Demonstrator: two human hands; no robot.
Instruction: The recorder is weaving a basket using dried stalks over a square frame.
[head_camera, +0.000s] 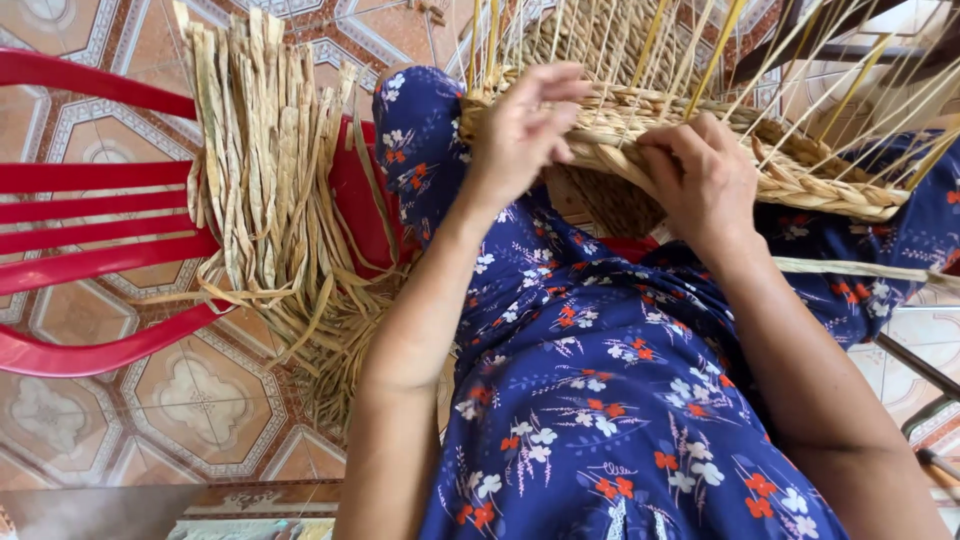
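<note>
**Straw basket rim held in two hands: points of likely failure**

Head view. Straw-coloured braided strands form the rim of a half-woven basket (700, 150) that rests on the person's lap, over a blue flowered dress (600, 370). The left hand (525, 130) lies on the near-left part of the rim, fingers curled over it and pinching the weave; which single strand they grip cannot be told. The right hand (705, 180) sits just beside it on the rim, fingers clenched down over the braid, their tips hidden. Thin upright stakes (720, 50) rise from the rim on its far side. Left of the basket, a bundle of dried flat strips (260, 170) is draped over a red plastic chair (90, 230), well apart from both hands; its loose ends trail toward the tiled floor (180, 400).

Judged risks: a slackened pinch could let the last braid turns loosen; a stake bent sharply at the rim might crack; the basket, unsupported beyond the lap, could tip; the draped bundle could slide off the chair.
</note>
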